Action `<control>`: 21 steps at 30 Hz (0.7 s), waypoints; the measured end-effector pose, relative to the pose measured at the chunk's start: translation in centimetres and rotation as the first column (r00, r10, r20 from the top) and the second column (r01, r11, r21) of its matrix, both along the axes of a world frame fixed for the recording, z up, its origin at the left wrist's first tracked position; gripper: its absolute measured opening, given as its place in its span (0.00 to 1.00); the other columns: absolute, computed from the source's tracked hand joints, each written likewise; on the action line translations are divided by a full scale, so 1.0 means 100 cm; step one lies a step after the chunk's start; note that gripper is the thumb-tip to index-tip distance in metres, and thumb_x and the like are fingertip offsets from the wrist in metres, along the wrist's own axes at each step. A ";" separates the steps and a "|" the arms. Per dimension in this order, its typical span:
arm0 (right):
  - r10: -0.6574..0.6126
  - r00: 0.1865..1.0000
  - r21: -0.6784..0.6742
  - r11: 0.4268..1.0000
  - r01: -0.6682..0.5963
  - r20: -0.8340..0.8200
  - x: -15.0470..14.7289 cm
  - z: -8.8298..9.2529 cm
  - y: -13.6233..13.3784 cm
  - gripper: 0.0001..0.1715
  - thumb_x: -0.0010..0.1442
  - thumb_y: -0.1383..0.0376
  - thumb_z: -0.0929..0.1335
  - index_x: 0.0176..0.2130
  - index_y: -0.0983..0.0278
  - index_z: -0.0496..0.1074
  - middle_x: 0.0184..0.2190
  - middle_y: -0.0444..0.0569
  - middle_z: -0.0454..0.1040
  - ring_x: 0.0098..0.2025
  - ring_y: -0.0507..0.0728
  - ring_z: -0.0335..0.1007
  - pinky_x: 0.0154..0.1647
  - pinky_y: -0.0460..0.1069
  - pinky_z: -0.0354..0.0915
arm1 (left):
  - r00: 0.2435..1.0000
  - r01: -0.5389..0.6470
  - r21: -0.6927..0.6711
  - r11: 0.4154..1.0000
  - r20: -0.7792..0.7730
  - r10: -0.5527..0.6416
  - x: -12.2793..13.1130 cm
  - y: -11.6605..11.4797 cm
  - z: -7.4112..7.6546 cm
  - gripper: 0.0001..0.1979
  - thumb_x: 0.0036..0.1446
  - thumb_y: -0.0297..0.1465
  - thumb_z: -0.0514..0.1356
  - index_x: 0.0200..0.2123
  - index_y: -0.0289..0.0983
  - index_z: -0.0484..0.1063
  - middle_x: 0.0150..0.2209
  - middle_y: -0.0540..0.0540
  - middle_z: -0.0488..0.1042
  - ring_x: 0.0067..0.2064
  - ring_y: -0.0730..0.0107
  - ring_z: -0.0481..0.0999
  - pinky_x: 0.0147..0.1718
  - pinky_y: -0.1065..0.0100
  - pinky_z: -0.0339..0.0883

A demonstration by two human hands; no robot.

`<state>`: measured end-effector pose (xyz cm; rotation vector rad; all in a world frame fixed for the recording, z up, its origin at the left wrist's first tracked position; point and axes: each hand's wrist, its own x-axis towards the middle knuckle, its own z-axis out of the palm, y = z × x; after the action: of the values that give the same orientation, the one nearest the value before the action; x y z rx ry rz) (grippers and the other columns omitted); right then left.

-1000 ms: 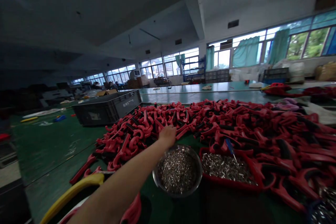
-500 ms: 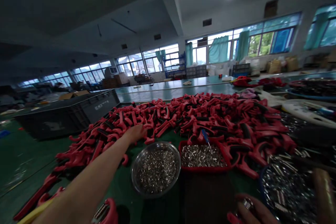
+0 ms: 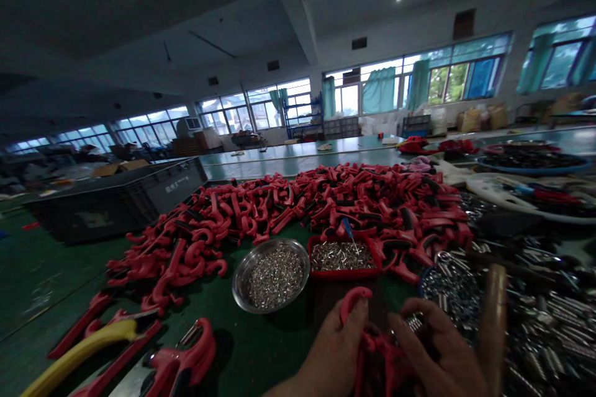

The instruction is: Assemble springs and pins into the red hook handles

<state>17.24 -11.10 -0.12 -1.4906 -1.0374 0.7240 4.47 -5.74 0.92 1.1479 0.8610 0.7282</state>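
Note:
Both my hands meet at the bottom middle of the view. My left hand point(image 3: 338, 347) is closed on a red plastic handle point(image 3: 356, 307) whose hooked end sticks up above my fingers. My right hand point(image 3: 435, 347) is curled against the same red handle from the right, with a small metal spring point(image 3: 414, 321) near its fingertips. Just beyond my hands stand a round steel bowl point(image 3: 242, 270) of small metal parts and a red tray point(image 3: 342, 273) of metal pins. A big pile of red handles point(image 3: 326, 205) covers the green table point(image 3: 251, 353) behind them.
A dark plastic crate point(image 3: 116, 201) sits at the back left. A blue-rimmed basin of metal springs point(image 3: 465, 288) and a wooden hammer handle point(image 3: 493, 316) lie at the right. A yellow-handled tool point(image 3: 79, 353) and assembled red pieces point(image 3: 184, 363) lie at the front left.
My left arm, stretched out to the red pile, has drawn back with a red handle. My right hand has come into view and joined it. The view has swung to the right.

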 end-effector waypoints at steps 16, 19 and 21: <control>0.009 0.963 0.124 0.991 -0.044 0.270 0.008 0.002 -0.010 0.13 0.56 0.53 0.62 0.35 0.60 0.60 0.19 0.40 0.71 0.19 0.53 0.69 0.20 0.46 0.65 | 0.965 -0.252 0.102 0.962 -0.043 0.257 0.015 -0.024 -0.010 0.29 0.45 0.51 0.58 0.42 0.34 0.71 0.40 0.42 0.72 0.43 0.64 0.70 0.41 0.72 0.62; -0.024 0.964 0.120 0.993 -0.008 0.266 0.008 0.003 -0.012 0.13 0.55 0.53 0.63 0.34 0.60 0.61 0.18 0.40 0.70 0.18 0.53 0.68 0.18 0.45 0.64 | 0.967 -0.252 0.023 0.967 -0.036 0.253 0.015 -0.024 -0.011 0.32 0.45 0.53 0.56 0.46 0.34 0.67 0.37 0.43 0.73 0.37 0.67 0.72 0.35 0.71 0.64; -0.031 0.966 0.115 0.993 0.002 0.255 0.008 0.004 -0.013 0.14 0.54 0.52 0.63 0.34 0.59 0.61 0.18 0.39 0.69 0.18 0.53 0.67 0.17 0.45 0.63 | 0.971 -0.238 -0.004 0.971 -0.011 0.237 0.014 -0.023 -0.011 0.34 0.45 0.53 0.56 0.48 0.34 0.65 0.35 0.44 0.73 0.32 0.69 0.72 0.31 0.71 0.64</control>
<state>18.01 -12.43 0.30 -1.5182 -1.2390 0.4587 5.85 -8.07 -0.19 1.0548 1.0200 0.9158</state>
